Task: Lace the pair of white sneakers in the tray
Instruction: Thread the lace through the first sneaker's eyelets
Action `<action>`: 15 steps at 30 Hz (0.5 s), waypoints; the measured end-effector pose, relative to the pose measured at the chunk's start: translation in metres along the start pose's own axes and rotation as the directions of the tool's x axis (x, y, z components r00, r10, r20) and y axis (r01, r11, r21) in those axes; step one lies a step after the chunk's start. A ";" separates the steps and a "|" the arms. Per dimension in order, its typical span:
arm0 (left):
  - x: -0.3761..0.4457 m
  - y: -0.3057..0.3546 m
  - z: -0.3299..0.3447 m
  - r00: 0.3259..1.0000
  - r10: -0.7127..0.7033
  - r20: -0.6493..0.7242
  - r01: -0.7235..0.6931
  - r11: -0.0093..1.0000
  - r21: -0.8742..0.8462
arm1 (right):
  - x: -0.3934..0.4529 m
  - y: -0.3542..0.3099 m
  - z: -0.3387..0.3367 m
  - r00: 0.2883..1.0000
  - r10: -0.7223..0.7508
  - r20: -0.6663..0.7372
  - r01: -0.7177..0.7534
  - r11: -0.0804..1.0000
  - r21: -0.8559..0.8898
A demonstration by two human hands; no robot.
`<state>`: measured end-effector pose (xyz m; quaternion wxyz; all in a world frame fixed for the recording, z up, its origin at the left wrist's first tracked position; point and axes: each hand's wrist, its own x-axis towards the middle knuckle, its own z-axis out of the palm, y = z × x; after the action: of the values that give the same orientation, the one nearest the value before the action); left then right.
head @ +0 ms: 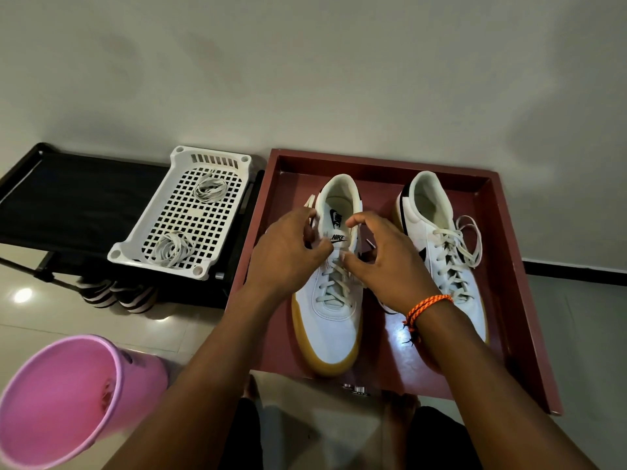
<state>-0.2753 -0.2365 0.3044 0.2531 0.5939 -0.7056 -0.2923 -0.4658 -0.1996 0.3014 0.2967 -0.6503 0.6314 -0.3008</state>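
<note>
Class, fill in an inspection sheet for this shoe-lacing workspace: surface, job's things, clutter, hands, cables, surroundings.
Surface: dark red tray on a glossy tiled floor.
Job's things: left sneaker partly laced; right sneaker laced, ends loose.
Clutter: white basket holding two spare lace bundles; pink bucket lying on its side.
Hands: left hand and right hand pinch laces at the left sneaker's upper eyelets.
Cables: nothing seen.
Surroundings: black rack, plain wall.

Home: tiled floor (101,334), shoe rack (68,205) by plain wall (305,62)
</note>
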 end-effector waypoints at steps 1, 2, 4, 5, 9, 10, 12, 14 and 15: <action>0.000 0.000 -0.001 1.000 0.008 0.012 -0.008 1.000 -0.002 | 0.000 -0.001 -0.002 1.000 0.007 0.012 -0.007 1.000 0.015; 0.001 0.000 -0.002 1.000 0.012 0.026 -0.012 1.000 -0.005 | 0.000 -0.002 -0.004 1.000 0.014 0.026 -0.015 0.999 0.036; 0.002 -0.002 -0.005 0.999 0.004 0.045 -0.002 1.000 -0.027 | -0.001 -0.004 -0.007 0.998 0.006 0.059 -0.010 0.997 0.079; 0.002 -0.003 -0.005 0.998 0.003 0.056 -0.001 0.999 -0.042 | -0.001 -0.004 -0.008 0.997 -0.012 0.075 0.005 0.996 0.092; 0.005 -0.007 -0.008 0.995 -0.020 0.094 0.027 0.997 -0.074 | -0.002 -0.005 -0.010 0.993 -0.033 0.117 0.021 0.995 0.096; 0.005 -0.008 -0.009 0.995 -0.030 0.096 0.041 0.993 -0.109 | -0.003 -0.007 -0.009 0.995 -0.028 0.096 0.020 0.996 0.084; 0.006 -0.009 -0.011 0.995 -0.052 0.090 0.067 0.984 -0.163 | -0.004 -0.011 -0.003 0.999 -0.033 0.024 0.032 0.998 0.052; 0.008 -0.013 -0.011 0.995 -0.065 0.080 0.079 0.978 -0.193 | -0.005 -0.015 0.007 0.998 -0.055 -0.016 0.055 0.998 -0.009; 0.009 -0.014 -0.011 0.995 -0.063 0.075 0.077 0.976 -0.204 | -0.005 -0.014 0.013 0.996 -0.086 -0.033 0.083 0.994 -0.076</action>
<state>-0.2595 -0.2480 0.3022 0.2787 0.5785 -0.6581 -0.3930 -0.4468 -0.1945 0.3035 0.2476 -0.6814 0.6194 -0.3012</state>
